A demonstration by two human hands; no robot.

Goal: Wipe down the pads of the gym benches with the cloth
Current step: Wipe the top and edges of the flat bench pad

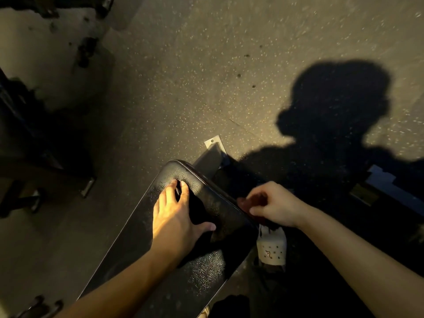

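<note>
Bench pad [202, 278] wipe: working the right edge.
My left hand [174, 216] lies flat on the pad top, fingers spread, holding nothing. Dark cloth [250, 203] sits against the pad's right edge, bunched in my right hand [275, 205], fingers curled round it. Likely next: drag cloth along the edge, then cover the top.
</note>
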